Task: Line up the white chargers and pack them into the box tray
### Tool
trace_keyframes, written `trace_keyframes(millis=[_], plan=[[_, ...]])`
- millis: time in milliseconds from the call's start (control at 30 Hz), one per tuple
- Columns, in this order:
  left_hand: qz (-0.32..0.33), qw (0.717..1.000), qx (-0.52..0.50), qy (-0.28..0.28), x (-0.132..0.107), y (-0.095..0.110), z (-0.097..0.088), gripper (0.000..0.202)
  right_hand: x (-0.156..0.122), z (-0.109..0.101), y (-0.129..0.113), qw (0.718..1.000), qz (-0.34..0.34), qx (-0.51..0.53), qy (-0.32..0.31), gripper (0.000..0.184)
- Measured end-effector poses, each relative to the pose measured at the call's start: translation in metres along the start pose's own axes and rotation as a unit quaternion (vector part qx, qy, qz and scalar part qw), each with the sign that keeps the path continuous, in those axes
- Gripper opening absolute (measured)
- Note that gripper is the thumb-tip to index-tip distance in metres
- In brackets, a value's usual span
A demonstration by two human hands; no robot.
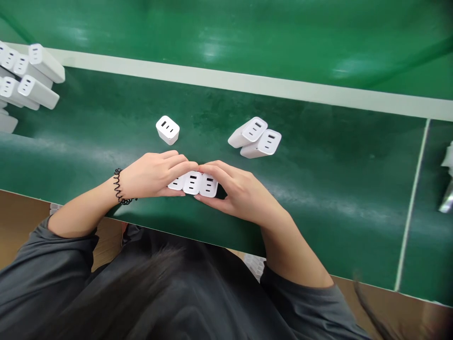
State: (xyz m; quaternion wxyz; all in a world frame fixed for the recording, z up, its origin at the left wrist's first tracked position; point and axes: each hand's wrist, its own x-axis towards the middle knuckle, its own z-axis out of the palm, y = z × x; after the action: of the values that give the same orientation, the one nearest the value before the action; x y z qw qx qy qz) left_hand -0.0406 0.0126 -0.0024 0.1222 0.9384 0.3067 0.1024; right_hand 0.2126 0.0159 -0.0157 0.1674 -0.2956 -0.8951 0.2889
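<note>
Three white USB chargers [192,183] stand side by side in a row near the front edge of the green table, port faces up. My left hand [159,174] wraps the left end of the row and partly hides the leftmost charger. Around the right end curls my right hand [233,188], thumb in front and fingers behind. The fingertips of both hands meet behind the middle charger. Beyond my left hand a single charger [167,130] stands apart, ports upward. Two more chargers, one [248,132] touching the other [262,143], lean together beyond my right hand.
At the far left several white chargers [39,92] are clustered on the green table [329,156]. A pale strip [226,78] crosses behind, and a thin white line [412,208] runs down the right side. A partly cut-off white and silvery item [448,189] lies at the right edge.
</note>
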Motion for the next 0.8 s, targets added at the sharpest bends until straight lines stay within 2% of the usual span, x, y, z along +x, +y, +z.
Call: trace_keyframes(millis=[133,200,267,300,367,433,467,533,600,700,800], plan=[[-0.01,1.0,-0.009,-0.01,0.0,0.0,0.001,0.047,0.0,-0.001,0.0,1.0,-0.001,0.013,-0.006,0.045],[-0.015,1.0,-0.012,-0.016,0.0,-0.001,-0.001,0.055,-0.001,-0.006,0.0,1.0,-0.007,0.024,-0.005,0.055],[-0.027,0.999,-0.021,-0.006,-0.001,-0.003,-0.006,0.067,-0.003,-0.014,0.002,0.999,0.0,0.032,0.023,0.06],[-0.039,0.999,-0.028,0.008,-0.002,-0.004,-0.009,0.07,-0.004,-0.019,0.004,0.998,0.013,0.028,0.059,0.056],[-0.083,0.994,-0.048,0.05,-0.004,-0.01,-0.013,0.068,-0.008,-0.029,0.01,0.983,0.067,-0.004,0.169,0.044],[-0.159,0.978,-0.067,0.115,-0.006,-0.017,-0.015,0.056,-0.011,-0.034,0.021,0.951,0.139,-0.046,0.272,0.038],[-0.203,0.966,-0.073,0.146,-0.007,-0.021,-0.015,0.05,-0.012,-0.035,0.028,0.937,0.168,-0.06,0.3,0.039],[-0.274,0.94,-0.07,0.189,-0.006,-0.028,-0.011,0.045,-0.012,-0.032,0.044,0.93,0.194,-0.069,0.304,0.051],[-0.308,0.929,-0.058,0.198,-0.004,-0.034,-0.005,0.047,-0.011,-0.024,0.058,0.938,0.187,-0.072,0.281,0.061],[-0.317,0.927,-0.052,0.194,0.0,-0.04,0.003,0.049,-0.004,-0.011,0.07,0.946,0.171,-0.087,0.26,0.055],[-0.302,0.932,-0.061,0.188,0.002,-0.045,0.006,0.048,0.006,-0.002,0.07,0.95,0.162,-0.078,0.255,0.051]])
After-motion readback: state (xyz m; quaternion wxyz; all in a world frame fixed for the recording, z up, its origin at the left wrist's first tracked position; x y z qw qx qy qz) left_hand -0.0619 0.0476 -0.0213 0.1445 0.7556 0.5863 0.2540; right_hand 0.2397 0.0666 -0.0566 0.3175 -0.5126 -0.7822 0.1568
